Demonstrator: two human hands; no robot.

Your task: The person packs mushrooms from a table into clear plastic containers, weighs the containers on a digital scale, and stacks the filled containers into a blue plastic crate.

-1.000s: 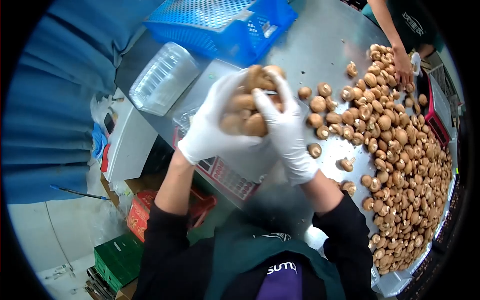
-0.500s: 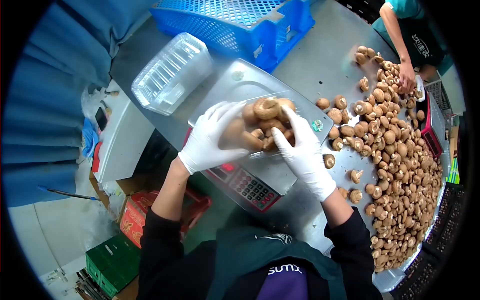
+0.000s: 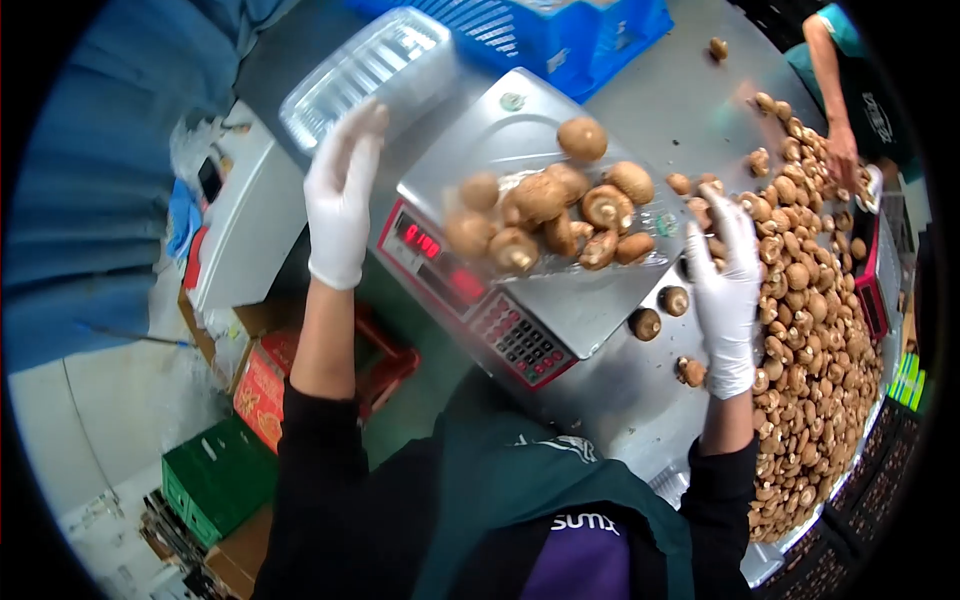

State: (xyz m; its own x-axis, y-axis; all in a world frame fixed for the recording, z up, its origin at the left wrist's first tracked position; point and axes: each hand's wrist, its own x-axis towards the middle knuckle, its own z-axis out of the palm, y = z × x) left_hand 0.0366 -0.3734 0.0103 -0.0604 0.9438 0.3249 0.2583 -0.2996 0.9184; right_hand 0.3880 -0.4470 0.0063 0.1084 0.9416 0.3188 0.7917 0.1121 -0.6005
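Note:
Several brown mushrooms [image 3: 540,197] lie in and around a clear plastic tray [image 3: 652,222] on the metal plate of a red-edged scale [image 3: 590,315], whose red digits are lit. My left hand [image 3: 345,195], white-gloved, is raised left of the scale with its fingers apart, near a stack of clear trays [image 3: 365,70]. It holds nothing. My right hand [image 3: 722,285], also gloved, is right of the scale above loose mushrooms [image 3: 675,300]. Its fingers are spread, with no mushroom gripped.
A large mushroom pile [image 3: 815,370] covers the table's right side. A co-worker's hand [image 3: 842,158] reaches into it beside a second scale [image 3: 873,285]. A blue crate [image 3: 590,45] stands at the back. Lower left are a green crate [image 3: 220,475] and a red box [image 3: 262,390].
Both my hands have let go of the mushrooms and moved apart, left hand to the left, right hand to the right. The mushrooms now rest on the scale.

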